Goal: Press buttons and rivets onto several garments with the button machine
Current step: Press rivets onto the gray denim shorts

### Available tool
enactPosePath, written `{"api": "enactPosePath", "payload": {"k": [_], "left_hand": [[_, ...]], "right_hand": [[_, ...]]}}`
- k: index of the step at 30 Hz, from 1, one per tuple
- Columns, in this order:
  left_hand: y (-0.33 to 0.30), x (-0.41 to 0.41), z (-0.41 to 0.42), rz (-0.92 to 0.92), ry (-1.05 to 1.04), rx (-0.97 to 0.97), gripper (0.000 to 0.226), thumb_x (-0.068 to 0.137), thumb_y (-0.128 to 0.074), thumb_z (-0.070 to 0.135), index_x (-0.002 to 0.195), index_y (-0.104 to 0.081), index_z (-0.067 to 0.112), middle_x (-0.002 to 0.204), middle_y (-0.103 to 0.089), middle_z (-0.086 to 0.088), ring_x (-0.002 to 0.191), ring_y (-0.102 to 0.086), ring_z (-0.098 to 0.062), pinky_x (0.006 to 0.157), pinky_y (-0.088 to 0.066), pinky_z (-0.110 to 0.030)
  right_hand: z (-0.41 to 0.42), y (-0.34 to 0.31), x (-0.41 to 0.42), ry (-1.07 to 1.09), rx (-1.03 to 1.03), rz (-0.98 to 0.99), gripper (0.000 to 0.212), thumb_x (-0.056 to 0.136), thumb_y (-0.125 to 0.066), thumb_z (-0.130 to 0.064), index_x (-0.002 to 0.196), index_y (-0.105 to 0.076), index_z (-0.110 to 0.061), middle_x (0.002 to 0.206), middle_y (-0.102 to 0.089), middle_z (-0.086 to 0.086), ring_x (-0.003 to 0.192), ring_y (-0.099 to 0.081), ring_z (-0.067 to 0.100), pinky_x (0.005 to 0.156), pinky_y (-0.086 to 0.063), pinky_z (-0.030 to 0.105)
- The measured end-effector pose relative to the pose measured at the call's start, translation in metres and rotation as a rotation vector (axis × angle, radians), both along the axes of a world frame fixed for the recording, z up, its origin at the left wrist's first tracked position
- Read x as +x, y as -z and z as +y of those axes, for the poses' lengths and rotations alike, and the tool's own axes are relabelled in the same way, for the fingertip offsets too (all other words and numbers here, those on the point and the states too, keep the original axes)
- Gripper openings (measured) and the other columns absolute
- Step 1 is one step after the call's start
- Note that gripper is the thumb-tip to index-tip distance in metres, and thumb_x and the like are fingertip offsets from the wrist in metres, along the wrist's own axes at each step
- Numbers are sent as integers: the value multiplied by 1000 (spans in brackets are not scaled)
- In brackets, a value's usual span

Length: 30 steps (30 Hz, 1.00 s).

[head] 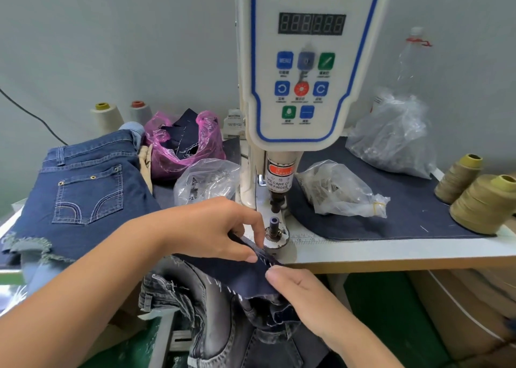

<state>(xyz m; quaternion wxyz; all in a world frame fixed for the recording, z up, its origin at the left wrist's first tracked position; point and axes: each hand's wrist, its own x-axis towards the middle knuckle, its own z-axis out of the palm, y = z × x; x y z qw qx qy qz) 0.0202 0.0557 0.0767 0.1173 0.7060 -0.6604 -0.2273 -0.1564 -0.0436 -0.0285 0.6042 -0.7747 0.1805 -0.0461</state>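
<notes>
Denim, a dark raw-edged piece, hangs over the front edge of the desk just below the button machine, its top corner lifted toward the lower die. The left hand pinches that corner between thumb and curled fingers, its forefinger lying right beside the die post. The right hand grips the same piece lower down, off the desk edge, fingers bunched around the cloth.

The chief risk, as I judge it, is the left forefinger: it sits so near the die that a press triggered now could catch it under the punch, which the warning label on the machine head also cautions against. A second risk is placement; the cloth is not yet laid flat on the die, so a fold or a skewed edge could put the button off its mark. The weight of the hanging grey jeans below may also drag the piece sideways.

Finished blue shorts lie at the left edge of the desk, clear bags of hardware behind.
</notes>
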Motion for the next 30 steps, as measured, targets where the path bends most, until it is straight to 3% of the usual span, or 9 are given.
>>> {"api": "enactPosePath", "payload": {"k": [3,6,9,12,14,19,21,25,30], "left_hand": [[3,0,-3,-65,22,-30,14,87,-66,40,82,-53,41,51,-47,15,53,-43,-4,52,-32,-14],[6,3,-3,-72,10,-16,13,88,-62,46,80,-55,39,51,-49,17,51,-44,-4,51,-32,-14],[10,11,2,-19,-59,-13,34,83,-57,63,67,-56,33,49,-47,16,50,-42,-5,50,-31,-14],[22,22,10,139,-126,25,62,73,-49,76,52,-36,20,51,-23,5,51,-20,-14,52,-18,-27],[33,29,16,295,-148,74,60,73,-51,73,53,-29,21,57,-19,3,55,-16,-17,56,-13,-33],[63,38,28,552,-262,70,50,74,-58,68,58,-50,22,61,-39,8,56,-34,-10,56,-27,-23],[73,41,25,541,-314,2,47,75,-59,66,59,-51,23,60,-40,8,56,-35,-8,55,-28,-20],[86,50,20,469,-380,-91,44,80,-64,58,57,-46,24,59,-36,7,55,-32,-7,53,-27,-20],[95,59,19,514,-457,-214,47,69,-65,61,55,-45,21,59,-36,6,55,-34,-8,52,-27,-19]], "right_hand": [[0,3,0,-62,-22,43,37,100,-41,-35,93,-53,-1,96,-53,21,92,-52,33,86,-42,41],[-1,0,-1,-19,-105,27,34,96,-49,-31,65,-45,-17,66,-42,-4,64,-42,8,66,-34,30],[-15,-6,-5,24,-42,-26,28,96,-53,-28,79,-57,-6,73,-50,-1,72,-47,9,71,-34,31],[-32,-18,-7,7,-6,-113,26,95,-53,-33,97,-64,-10,88,-65,13,84,-57,11,81,-43,28],[-40,-23,-6,30,50,-180,23,91,-54,-40,96,-70,-24,91,-69,2,87,-60,5,81,-45,19],[-60,-14,-8,129,261,-282,19,84,-58,-39,86,-73,-26,86,-68,-10,85,-61,1,73,-47,12],[-68,-8,-4,164,237,-242,21,91,-53,-28,82,-71,-22,82,-66,-9,80,-58,0,64,-45,10],[-79,3,14,160,70,-132,24,99,-46,-20,84,-61,-9,82,-55,0,81,-47,9,74,-37,24],[-82,-1,35,128,-79,-127,23,101,-41,-22,91,-58,-9,84,-53,-4,82,-45,4,78,-35,25]]}}
